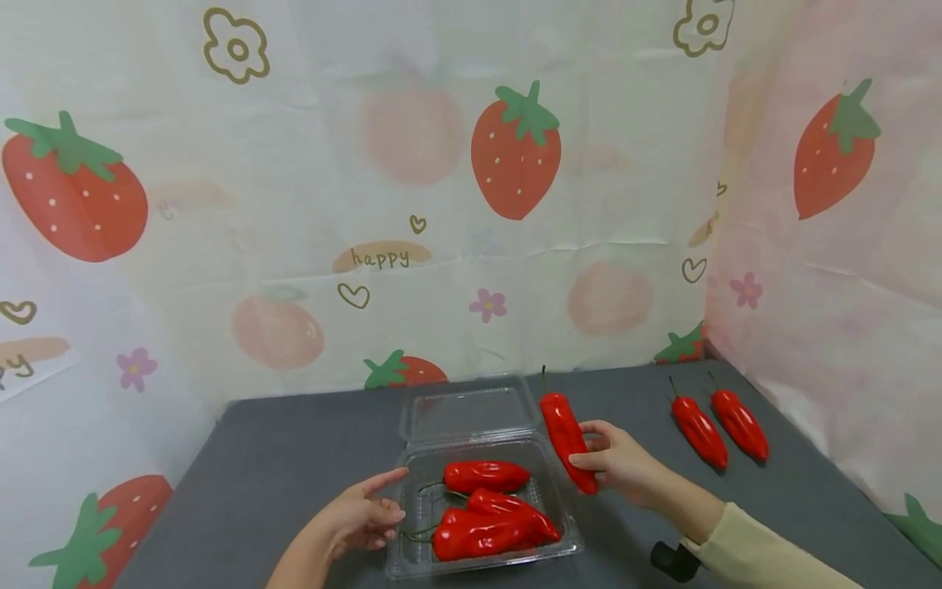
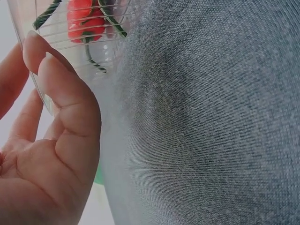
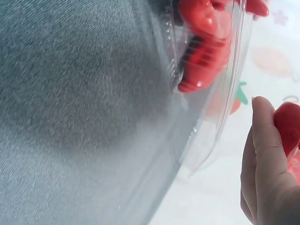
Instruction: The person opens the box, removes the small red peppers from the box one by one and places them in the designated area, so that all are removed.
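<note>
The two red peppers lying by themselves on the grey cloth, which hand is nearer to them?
Right. The right hand, holding another pepper, is beside the clear container, nearer the two loose peppers; the left hand touches the container's opposite side.

Surface: a table [image 1: 294,458] covered in grey cloth.
Centre: a clear plastic clamshell box [image 1: 548,483] lies open on it, lid flat toward the back, red peppers inside.
Far right: two red peppers [image 1: 719,429] lie side by side on the cloth, well apart from the box.
</note>
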Motion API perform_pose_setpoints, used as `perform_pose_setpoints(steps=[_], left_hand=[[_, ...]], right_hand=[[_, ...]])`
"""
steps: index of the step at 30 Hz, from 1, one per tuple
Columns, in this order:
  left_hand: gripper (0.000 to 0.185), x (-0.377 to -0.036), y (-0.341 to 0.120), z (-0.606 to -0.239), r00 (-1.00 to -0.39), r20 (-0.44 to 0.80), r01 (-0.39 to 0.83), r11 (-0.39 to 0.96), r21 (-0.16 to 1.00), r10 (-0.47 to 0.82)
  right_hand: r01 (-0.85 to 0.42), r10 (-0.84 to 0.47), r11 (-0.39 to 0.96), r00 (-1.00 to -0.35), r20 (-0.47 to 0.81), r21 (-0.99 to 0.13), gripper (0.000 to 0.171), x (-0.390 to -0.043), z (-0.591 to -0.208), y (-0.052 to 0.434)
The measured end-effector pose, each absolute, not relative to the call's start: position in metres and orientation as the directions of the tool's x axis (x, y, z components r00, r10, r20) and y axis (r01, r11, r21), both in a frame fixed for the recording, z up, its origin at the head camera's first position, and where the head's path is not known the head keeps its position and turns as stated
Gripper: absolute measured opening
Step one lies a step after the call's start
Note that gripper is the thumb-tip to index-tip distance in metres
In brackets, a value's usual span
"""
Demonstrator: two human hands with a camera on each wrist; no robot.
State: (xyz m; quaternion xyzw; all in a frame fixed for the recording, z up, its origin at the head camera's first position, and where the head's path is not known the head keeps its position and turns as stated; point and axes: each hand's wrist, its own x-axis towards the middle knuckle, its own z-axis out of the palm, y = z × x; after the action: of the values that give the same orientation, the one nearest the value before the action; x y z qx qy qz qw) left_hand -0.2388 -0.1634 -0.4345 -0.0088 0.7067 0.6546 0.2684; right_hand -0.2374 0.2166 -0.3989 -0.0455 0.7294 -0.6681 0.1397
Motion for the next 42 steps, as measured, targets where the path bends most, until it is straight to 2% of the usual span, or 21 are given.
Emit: perform_pose_setpoints(steps=[6,22,42], left_hand=[[0.073,-0.24,-0.162,-0.435,-0.856,-0.4,-0.372,0.147,0.917,0.329],[0.072,-0.24,-0.162,-0.435,-0.859,-0.407,-0.376,0.158,0.913,0.31],[0.074,-0.243,-0.165,-0.436,-0.84,-0.411,-0.383,0.149,0.912,0.355]], right_hand=[[0.12,-0.235,0.088,-0.962,-0.137,-0.989,0.062,-0.237,-0.399,0.227],[0.099,-0.13,0.127,-0.985,-0.116,-0.987,0.059,-0.239,-0.406,0.243],[0.131,-0.073,0.144,-0.987,-0.142,-0.981,0.074,-0.242,-0.416,0.271]])
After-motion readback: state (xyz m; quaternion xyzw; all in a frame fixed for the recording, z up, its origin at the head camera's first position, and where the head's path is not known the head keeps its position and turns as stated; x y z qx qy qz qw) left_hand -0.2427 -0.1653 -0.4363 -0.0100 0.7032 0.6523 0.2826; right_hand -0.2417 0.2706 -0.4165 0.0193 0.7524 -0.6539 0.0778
